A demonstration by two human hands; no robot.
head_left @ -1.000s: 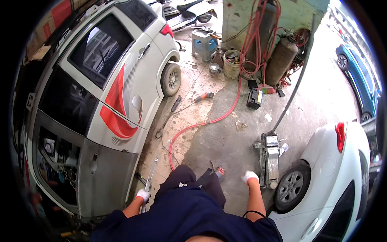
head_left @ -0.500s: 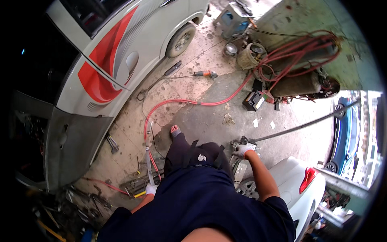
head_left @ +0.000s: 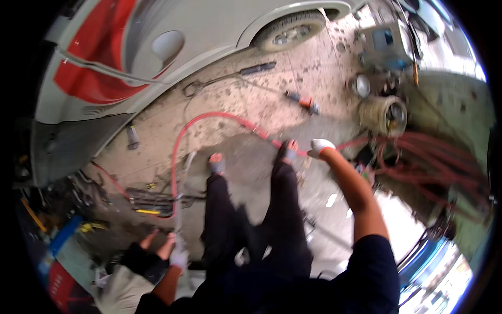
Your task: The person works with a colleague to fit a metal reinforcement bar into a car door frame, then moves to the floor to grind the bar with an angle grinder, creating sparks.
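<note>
My left hand (head_left: 179, 258), in a white glove, grips the near end of a long metal gas torch (head_left: 180, 209). The torch extends away from me along the floor side, its slim tip near the red hose (head_left: 212, 114). That hose loops around in front of my feet and runs right. My right hand (head_left: 320, 147), also gloved and slightly blurred, is stretched forward over the hose beside my right foot. Its fingers look curled in; what they hold, if anything, is hidden. Whether it touches the hose I cannot tell.
A van (head_left: 209, 31) stands ahead. An orange and black angle grinder (head_left: 302, 102) lies on the floor near a bucket (head_left: 384, 116). Coiled red hose (head_left: 434, 157) fills the right. Metal bars (head_left: 157, 201) lie left; a person (head_left: 128, 282) is close by my left arm.
My right hand has left the jack at my right and swung forward over the hose. My view and body have turned right; the left hand keeps the torch.
</note>
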